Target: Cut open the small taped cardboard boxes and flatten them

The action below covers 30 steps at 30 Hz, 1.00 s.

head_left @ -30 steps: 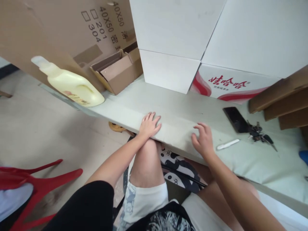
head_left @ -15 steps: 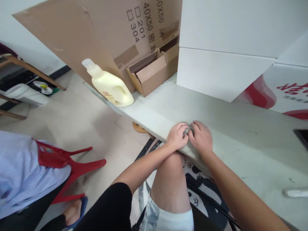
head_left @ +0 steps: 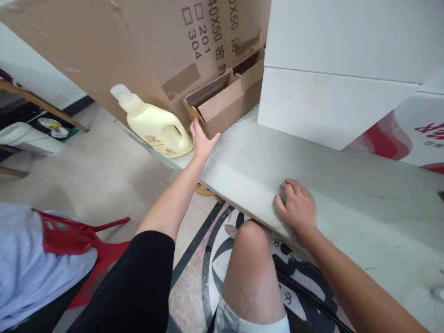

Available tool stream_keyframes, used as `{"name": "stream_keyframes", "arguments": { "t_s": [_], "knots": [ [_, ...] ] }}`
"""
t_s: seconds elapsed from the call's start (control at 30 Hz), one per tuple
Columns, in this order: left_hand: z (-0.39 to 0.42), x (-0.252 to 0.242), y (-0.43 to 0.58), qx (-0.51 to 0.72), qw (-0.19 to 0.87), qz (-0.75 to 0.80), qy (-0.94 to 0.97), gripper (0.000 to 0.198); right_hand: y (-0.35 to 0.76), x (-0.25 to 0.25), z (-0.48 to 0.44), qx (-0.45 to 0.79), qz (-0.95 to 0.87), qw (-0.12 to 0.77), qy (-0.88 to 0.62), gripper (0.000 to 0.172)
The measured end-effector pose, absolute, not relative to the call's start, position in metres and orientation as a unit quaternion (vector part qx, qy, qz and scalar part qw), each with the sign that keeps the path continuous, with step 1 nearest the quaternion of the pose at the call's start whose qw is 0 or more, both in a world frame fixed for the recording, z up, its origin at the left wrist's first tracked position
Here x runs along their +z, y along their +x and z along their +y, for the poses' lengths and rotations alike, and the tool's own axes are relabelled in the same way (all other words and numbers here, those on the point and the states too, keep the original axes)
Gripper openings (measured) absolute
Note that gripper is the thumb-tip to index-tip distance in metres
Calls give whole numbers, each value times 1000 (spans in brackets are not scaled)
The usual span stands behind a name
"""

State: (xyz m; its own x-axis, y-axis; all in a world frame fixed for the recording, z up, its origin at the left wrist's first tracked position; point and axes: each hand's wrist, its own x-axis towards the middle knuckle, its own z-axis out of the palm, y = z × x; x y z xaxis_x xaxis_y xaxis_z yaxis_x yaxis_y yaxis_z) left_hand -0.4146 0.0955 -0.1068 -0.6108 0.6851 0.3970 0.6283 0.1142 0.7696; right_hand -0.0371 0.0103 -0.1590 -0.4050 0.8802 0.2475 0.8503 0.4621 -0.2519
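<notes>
The left hand (head_left: 204, 144) is at the small box (head_left: 224, 105), fingers spread and grasping nothing; I cannot tell whether they touch it. The bottle (head_left: 149, 126) stands upright left of the small box, its handle facing that hand. Right of the small box, the right hand (head_left: 299, 206) rests loosely curled on the table (head_left: 243, 159), nothing visibly held, presumably for support.

From left hand (head_left: 202, 142), yellow bottle (head_left: 152, 128) blocks 9–10 o'clock, open carton (head_left: 224, 107) blocks 12–1, white boxes (head_left: 333, 104) wall off 2–3, free lane over tabletop (head_left: 249, 162) at 4 toward right hand (head_left: 298, 204).
</notes>
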Motion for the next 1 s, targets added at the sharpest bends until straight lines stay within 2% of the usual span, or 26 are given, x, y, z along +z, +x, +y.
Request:
{"name": "stream_keyframes", "arguments": {
  "t_s": [0.23, 0.43, 0.7, 0.83, 1.0],
  "knots": [
    [125, -86, -419, 507, 4, 769, 390, 115, -36, -160, 10, 27, -841, 174, -511, 38],
    [138, -71, -457, 500, 22, 735, 457, 126, -36, -159, 11, 27, -841, 164, -516, 38],
    [94, -58, -425, 490, 39, 715, 496, 133, -38, -160, 11, 44, -832, 183, -522, 36],
    [63, -50, -397, 475, 31, 694, 540, 133, -39, -160, 13, 100, -824, 219, -513, 35],
    [17, -44, -349, 428, 118, 645, 622, 143, -32, -158, 6, 158, -817, 266, -486, 33]
  ]
}}
